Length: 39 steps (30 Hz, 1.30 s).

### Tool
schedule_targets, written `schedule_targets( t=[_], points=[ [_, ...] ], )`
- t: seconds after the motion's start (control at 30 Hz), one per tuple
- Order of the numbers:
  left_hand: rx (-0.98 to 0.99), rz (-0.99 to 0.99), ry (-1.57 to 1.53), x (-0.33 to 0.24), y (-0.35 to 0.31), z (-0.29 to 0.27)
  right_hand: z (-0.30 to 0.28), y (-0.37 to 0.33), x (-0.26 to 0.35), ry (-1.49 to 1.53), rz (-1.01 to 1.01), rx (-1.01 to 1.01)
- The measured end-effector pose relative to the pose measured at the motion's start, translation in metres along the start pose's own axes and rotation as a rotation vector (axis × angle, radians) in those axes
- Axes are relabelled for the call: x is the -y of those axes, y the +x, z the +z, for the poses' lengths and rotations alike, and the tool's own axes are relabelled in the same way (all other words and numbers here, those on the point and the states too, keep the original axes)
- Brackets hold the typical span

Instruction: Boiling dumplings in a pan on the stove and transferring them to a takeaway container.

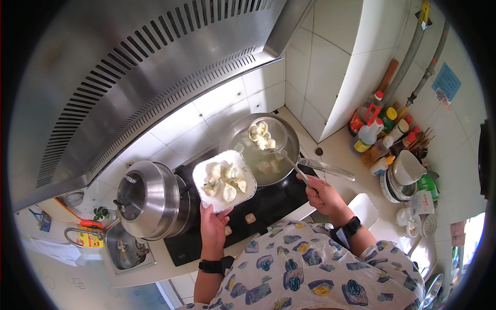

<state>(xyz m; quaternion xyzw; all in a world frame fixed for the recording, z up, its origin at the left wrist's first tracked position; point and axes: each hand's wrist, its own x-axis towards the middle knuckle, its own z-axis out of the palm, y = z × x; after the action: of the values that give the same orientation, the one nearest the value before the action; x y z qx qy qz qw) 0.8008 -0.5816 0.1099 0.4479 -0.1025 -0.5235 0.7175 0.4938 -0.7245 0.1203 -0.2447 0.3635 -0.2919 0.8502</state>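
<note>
My left hand grips the near rim of a white square dish that holds several cooked dumplings. The dish hangs beside the pan, partly over the black stove. In my right hand is the handle of a skimmer, my fingers wrapped round it. More dumplings lie in the skimmer's round head, raised over the pan. Cloudy liquid fills the pan, with a few pale dumplings in it. The pan's long metal handle points right, just beyond my right hand.
A tall steel steamer pot with a lid stands left on the black stove. Beyond it is a sink. Bottles and stacked bowls crowd the right counter. Another white dish sits by my right wrist. A range hood overhangs.
</note>
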Motion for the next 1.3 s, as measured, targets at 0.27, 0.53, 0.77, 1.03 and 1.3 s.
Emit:
schedule_targets(
  t=[0.27,0.53,0.77,1.03,1.3],
  points=[
    [0.001,-0.011,0.016,0.002,0.000,0.002,0.007,-0.007,0.003,-0.043,-0.008,-0.038],
    [0.007,-0.036,0.054,0.004,0.002,0.007,-0.008,0.003,-0.007,-0.059,0.026,-0.080],
    [0.006,-0.051,0.097,0.004,0.005,0.008,-0.001,-0.005,0.004,-0.136,-0.012,-0.076],
    [0.066,-0.096,0.104,0.009,0.017,0.016,0.024,-0.030,0.020,-0.597,-0.198,-0.052],
    [0.088,-0.116,0.130,0.016,0.030,0.024,0.027,-0.043,0.017,-1.393,-0.609,-0.197]
  ],
)
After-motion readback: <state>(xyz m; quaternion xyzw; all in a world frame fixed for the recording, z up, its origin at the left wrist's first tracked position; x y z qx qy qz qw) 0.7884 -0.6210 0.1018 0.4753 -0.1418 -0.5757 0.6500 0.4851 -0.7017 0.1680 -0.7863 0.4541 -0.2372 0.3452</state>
